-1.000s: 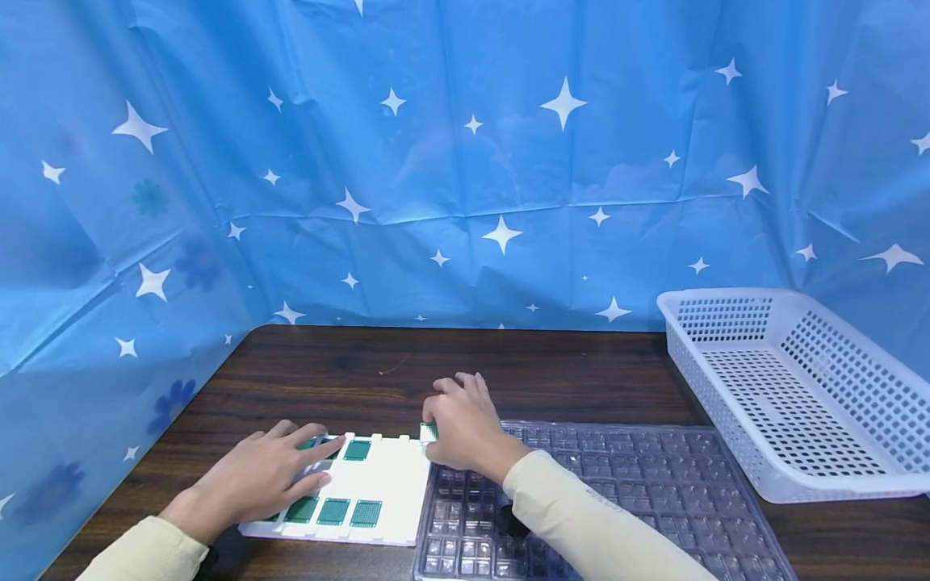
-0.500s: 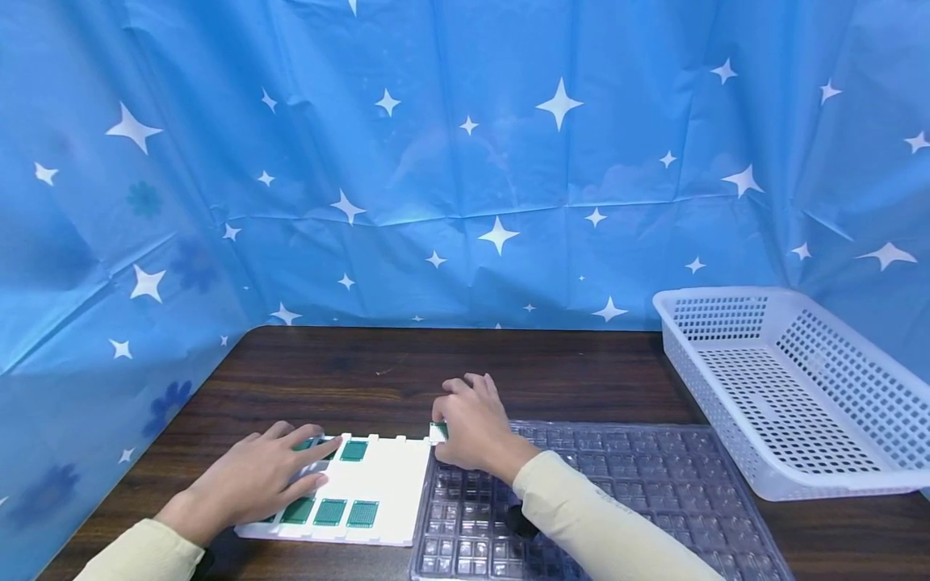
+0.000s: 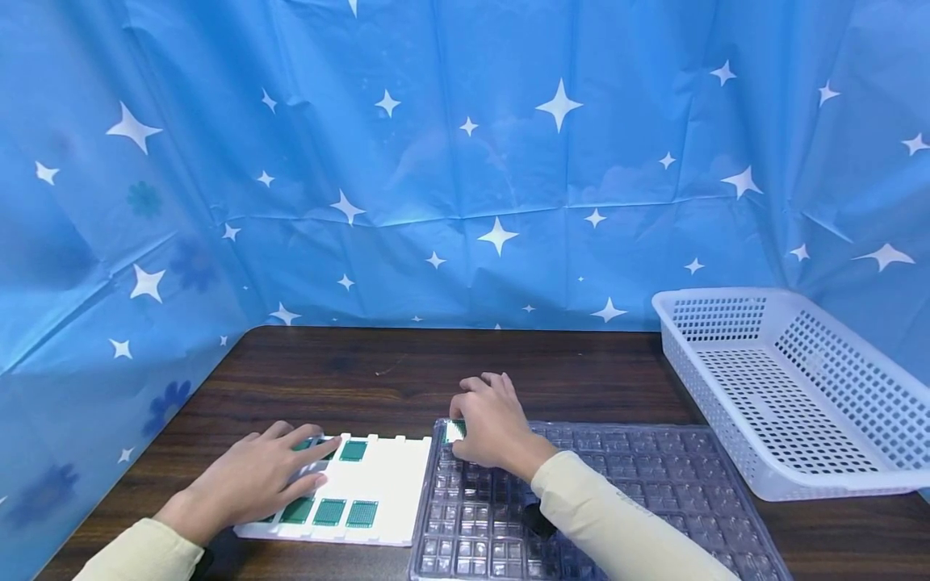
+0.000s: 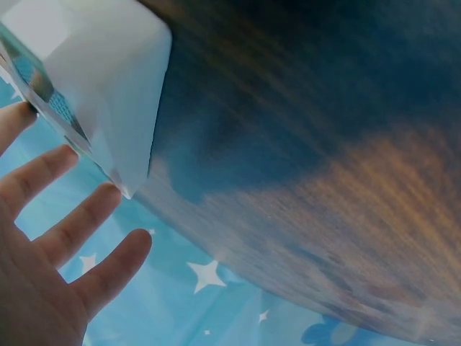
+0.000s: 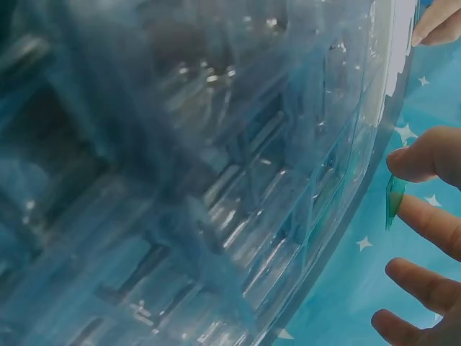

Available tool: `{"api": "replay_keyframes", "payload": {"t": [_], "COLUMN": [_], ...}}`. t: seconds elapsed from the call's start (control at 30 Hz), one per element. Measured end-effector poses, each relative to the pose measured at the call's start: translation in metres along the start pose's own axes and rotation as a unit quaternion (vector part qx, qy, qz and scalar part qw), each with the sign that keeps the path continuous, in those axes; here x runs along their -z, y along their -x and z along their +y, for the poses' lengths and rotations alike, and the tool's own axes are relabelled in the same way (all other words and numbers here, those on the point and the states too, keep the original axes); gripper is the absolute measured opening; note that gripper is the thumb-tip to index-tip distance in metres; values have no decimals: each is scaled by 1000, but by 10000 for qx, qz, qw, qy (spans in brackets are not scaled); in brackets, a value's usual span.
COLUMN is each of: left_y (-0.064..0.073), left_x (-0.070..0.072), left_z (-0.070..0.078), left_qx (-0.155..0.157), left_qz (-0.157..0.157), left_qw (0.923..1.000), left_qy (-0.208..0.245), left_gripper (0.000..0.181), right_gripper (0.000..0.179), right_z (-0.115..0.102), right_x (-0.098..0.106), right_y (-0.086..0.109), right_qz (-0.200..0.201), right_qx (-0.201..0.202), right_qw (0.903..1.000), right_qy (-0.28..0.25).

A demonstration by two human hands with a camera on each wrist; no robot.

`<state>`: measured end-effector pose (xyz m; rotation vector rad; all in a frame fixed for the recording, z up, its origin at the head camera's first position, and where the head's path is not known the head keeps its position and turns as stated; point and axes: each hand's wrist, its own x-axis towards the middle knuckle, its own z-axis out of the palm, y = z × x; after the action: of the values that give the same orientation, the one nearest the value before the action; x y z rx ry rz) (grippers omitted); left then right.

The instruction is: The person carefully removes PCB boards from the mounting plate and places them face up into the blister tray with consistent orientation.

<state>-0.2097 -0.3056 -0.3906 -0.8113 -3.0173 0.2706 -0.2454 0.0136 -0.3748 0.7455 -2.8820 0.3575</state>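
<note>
My right hand (image 3: 494,424) pinches a small green perforated circuit board (image 3: 454,431) between thumb and index finger, close over the far left corner of a clear plastic compartment tray (image 3: 472,528). In the right wrist view the green circuit board (image 5: 393,203) shows nearly edge-on at the fingertips. My left hand (image 3: 254,480) rests on the left part of a white holder (image 3: 395,488), fingers spread. Several green boards lie on this holder in two rows, some partly hidden under the hand. In the left wrist view, fingertips touch the holder's edge (image 4: 119,108).
A white perforated plastic basket (image 3: 788,484) stands at the right, beyond the tray. Everything sits on a dark wood-grain table (image 3: 363,367). A blue curtain with white stars (image 3: 465,161) hangs behind and to the left.
My right hand has moved to the right with the green circuit board, from the holder's far right corner to over the tray's far left corner. The left hand stays put.
</note>
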Motion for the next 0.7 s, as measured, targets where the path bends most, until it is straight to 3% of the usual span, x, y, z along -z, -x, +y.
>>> {"api": "replay_keyframes", "payload": {"t": [0.7], "left_y": [0], "left_x": [0], "left_z": [1], "left_qx": [18], "left_qz": [-44], "left_qw": [10000], "left_qy": [23], "left_gripper": [58], "right_gripper": [26], "right_z": [20], "right_x": [4], "right_y": [9], "right_qz": [-9], "right_qx": [-162], "right_qw": [9998], "right_qy": [-65]}}
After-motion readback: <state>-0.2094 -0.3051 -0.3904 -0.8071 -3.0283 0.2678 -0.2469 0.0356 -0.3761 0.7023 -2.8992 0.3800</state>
